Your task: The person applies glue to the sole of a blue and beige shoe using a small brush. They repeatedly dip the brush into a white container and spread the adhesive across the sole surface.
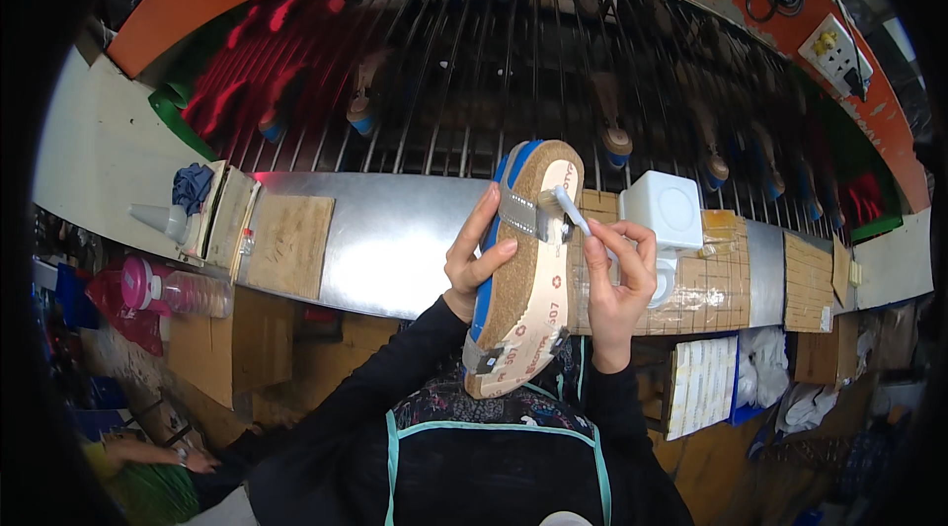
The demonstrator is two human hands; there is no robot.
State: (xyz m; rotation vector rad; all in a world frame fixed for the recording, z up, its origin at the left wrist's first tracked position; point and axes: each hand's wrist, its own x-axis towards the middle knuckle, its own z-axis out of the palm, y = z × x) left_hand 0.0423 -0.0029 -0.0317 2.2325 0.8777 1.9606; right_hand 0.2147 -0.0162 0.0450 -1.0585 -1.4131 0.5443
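Note:
Upright in front of me is a sandal bottom on a blue last [523,279], with a cork edge, a pale printed board down its middle and grey straps folded over it. My left hand [471,264] is closed round its left side, fingers on the blue edge and thumb near the upper strap. A small brush [571,213] with a pale handle is pinched in my right hand [624,279]. Its bristles touch the board and cork beside the upper strap. Just right of the brush stands a white plastic container [664,210] with an opening at its lower front.
Beyond the metal worktop [385,240] runs a conveyor of metal bars [464,72] carrying several shoe pieces, under red light at left. Cardboard [288,244] lies on the worktop. A pink-lidded bottle [193,291] is at left, a power strip [835,54] at right. Another person's arm [163,454] shows lower left.

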